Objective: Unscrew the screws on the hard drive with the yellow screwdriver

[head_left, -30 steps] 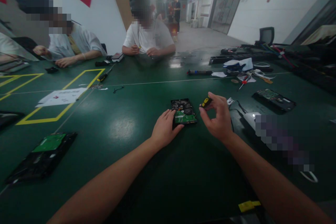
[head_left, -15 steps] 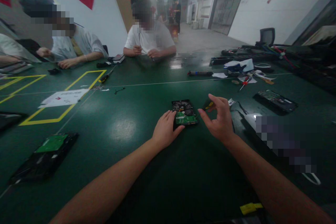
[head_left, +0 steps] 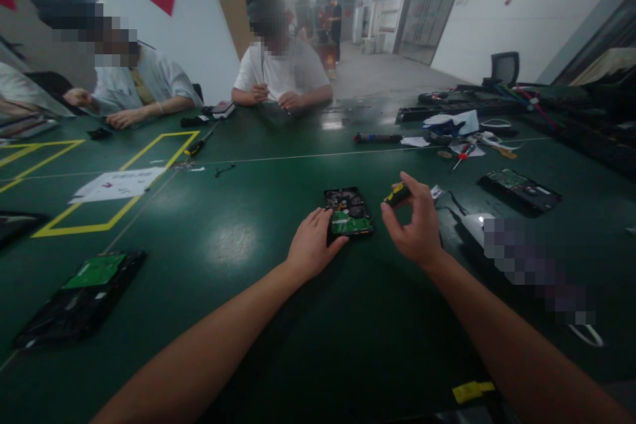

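A hard drive (head_left: 348, 211) with a green circuit board lies flat on the green table in front of me. My left hand (head_left: 314, 242) steadies it, fingers along its left side and thumb at its near edge. Just right of the drive, my right hand (head_left: 415, 220) pinches the black and yellow handle of a screwdriver (head_left: 396, 195) between thumb and fingers. The screwdriver's thin shaft points down toward the drive's right edge; whether its tip touches the drive I cannot tell.
Another hard drive (head_left: 82, 298) lies at the left, and one more (head_left: 519, 190) at the right. Beside my right forearm is a pale pouch-like object (head_left: 474, 224), partly blurred. A yellow-handled screwdriver (head_left: 195, 147) and a paper sheet (head_left: 116, 184) lie farther off. Co-workers sit across the table.
The screwdriver handle has turned in my right hand and shows more of its yellow and black side. My right fingers shifted slightly; my left hand and the drive stay put.
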`<move>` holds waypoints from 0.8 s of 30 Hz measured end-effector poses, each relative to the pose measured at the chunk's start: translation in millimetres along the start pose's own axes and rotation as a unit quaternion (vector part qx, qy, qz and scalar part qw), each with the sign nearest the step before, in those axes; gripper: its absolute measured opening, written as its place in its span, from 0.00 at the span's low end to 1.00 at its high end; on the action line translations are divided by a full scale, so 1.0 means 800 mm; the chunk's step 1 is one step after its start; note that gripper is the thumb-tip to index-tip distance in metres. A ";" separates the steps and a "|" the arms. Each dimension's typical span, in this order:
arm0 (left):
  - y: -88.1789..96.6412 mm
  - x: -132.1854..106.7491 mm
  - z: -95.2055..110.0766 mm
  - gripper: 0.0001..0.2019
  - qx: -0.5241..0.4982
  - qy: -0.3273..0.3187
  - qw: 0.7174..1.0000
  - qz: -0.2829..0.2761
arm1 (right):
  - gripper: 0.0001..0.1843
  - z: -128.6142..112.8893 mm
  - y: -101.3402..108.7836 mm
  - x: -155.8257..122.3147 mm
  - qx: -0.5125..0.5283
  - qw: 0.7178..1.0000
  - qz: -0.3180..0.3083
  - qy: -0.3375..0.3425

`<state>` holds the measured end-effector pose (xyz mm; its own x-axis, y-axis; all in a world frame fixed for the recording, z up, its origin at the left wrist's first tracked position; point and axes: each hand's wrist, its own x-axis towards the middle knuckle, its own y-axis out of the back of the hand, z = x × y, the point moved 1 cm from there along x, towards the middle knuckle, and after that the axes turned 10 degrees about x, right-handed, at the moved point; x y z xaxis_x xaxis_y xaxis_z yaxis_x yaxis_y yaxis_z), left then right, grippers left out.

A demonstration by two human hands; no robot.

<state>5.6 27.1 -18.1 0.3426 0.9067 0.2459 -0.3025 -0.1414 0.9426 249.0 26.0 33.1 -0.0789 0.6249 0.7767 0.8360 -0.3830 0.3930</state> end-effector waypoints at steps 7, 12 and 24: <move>-0.002 0.000 0.000 0.35 0.000 -0.002 1.000 0.003 | 0.41 -0.001 -0.006 -0.002 0.083 0.996 -0.016 -0.038; -0.002 0.000 -0.001 0.35 0.000 -0.002 1.000 0.006 | 0.39 0.006 -0.006 -0.004 0.042 0.999 0.001 -0.020; -0.006 0.000 -0.003 0.35 0.000 -0.011 1.000 0.015 | 0.39 -0.002 -0.002 -0.001 0.019 1.000 -0.003 0.008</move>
<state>5.3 28.7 -23.0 0.3527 0.8931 0.2791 -0.3137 -0.1682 0.9345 246.8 25.5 32.7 -0.0918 0.6160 0.7824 0.8553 -0.3536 0.3787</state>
